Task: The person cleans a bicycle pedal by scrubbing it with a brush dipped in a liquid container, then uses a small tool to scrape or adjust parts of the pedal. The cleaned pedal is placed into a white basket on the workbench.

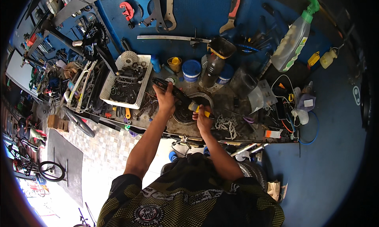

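My left hand (166,100) is closed around a long black part (179,93), which slants down to the right over a round basin (202,95). What kind of part it is, I cannot make out. Gripped in my right hand (203,120) is a yellow-handled brush (208,114). Its pale bristle head (192,106) is at the lower end of the black part, apparently touching it. Dark contents fill the basin below both hands.
Left of the basin stands a white basket (138,105) of small parts and a cassette (129,58). Behind it are a blue tub (192,68) and a dark bottle with a funnel (214,67). A chain (227,126) lies to the right. A spray bottle (290,45) hangs upper right.
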Motion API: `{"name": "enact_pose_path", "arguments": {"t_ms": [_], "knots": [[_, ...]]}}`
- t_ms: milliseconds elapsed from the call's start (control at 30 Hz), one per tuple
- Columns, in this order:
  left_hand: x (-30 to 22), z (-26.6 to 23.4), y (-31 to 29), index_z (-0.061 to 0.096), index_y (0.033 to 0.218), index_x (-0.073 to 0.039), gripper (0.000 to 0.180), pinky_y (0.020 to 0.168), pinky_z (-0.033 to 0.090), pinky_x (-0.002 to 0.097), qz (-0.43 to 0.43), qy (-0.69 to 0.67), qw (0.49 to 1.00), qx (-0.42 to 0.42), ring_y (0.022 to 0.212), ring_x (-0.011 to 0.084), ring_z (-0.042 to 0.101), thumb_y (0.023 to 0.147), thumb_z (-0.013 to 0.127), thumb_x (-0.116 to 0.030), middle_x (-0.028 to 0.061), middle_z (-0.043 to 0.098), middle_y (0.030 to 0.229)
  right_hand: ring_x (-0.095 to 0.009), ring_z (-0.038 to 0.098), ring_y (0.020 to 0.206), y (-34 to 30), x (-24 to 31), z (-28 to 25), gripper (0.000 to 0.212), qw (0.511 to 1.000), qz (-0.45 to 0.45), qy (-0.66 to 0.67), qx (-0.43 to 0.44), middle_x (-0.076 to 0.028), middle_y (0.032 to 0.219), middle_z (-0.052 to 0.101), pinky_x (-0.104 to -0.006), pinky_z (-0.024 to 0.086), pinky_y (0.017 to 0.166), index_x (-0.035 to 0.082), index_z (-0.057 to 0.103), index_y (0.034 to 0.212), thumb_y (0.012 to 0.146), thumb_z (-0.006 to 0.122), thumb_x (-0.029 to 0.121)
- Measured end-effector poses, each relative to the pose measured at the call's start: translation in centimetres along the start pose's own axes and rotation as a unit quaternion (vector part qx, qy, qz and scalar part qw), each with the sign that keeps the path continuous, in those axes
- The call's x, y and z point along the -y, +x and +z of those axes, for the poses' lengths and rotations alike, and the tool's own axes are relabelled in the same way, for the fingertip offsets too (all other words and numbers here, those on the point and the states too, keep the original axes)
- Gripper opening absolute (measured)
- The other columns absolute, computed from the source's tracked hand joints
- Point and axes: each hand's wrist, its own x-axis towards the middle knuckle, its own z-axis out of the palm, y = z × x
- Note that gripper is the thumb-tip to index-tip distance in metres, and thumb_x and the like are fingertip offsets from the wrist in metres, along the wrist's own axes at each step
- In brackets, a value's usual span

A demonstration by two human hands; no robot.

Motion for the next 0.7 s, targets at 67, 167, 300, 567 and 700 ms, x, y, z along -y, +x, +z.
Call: {"name": "enact_pose_path", "arguments": {"t_ms": [67,167,300,567,700], "knots": [[0.3,0.0,-0.1,0.034,0.127,-0.015,0.035,0.076,0.064,0.0483,0.022,0.001,1.000,0.003,0.095,0.0289,0.067,0.104,0.059,-0.005,0.0133,0.058,0.118,-0.016,0.066,0.057,-0.2,-0.6,0.1,0.028,0.998,-0.001,0.052,0.021,-0.011,0.075,0.069,-0.0277,0.056,0.052,0.006,0.058,0.095,0.106,0.061,0.031],[0.9,0.3,0.1,0.033,0.126,-0.015,0.035,0.074,0.064,0.0489,0.040,0.004,0.999,-0.005,0.091,0.0295,0.068,0.104,0.058,-0.005,0.0140,0.058,0.119,-0.016,0.067,0.057,-0.4,-1.7,0.9,0.027,0.996,-0.060,0.004,0.064,-0.012,0.077,0.071,-0.0282,0.056,0.052,0.006,0.056,0.096,0.106,0.061,0.031],[0.6,-0.5,-0.6,0.031,0.128,-0.017,0.038,0.069,0.064,0.0502,-0.022,-0.007,0.998,-0.058,0.087,0.0308,0.070,0.103,0.057,-0.004,0.0143,0.058,0.120,-0.014,0.065,0.055,0.5,-3.2,-1.3,0.028,0.999,-0.002,0.039,0.020,-0.010,0.075,0.070,-0.0277,0.056,0.050,0.009,0.055,0.090,0.105,0.064,0.030],[-1.5,0.1,-2.3,0.036,0.127,-0.013,0.038,0.066,0.065,0.0406,0.001,-0.027,1.000,-0.009,0.080,0.0283,0.073,0.100,0.061,-0.004,0.0138,0.059,0.116,-0.012,0.063,0.054,1.8,-3.3,-6.9,0.030,0.994,0.024,-0.097,-0.032,-0.006,0.070,0.067,-0.0265,0.051,0.047,0.010,0.059,0.092,0.101,0.070,0.037],[-5.0,2.1,-2.8,0.041,0.128,-0.009,0.039,0.066,0.062,0.0380,0.035,0.032,0.993,0.111,0.080,0.0254,0.072,0.099,0.067,-0.008,0.0124,0.064,0.110,-0.011,0.063,0.054,1.2,-1.7,-7.8,0.033,0.989,-0.028,-0.142,-0.011,-0.006,0.070,0.067,-0.0254,0.051,0.048,0.009,0.059,0.092,0.101,0.070,0.039]]}}
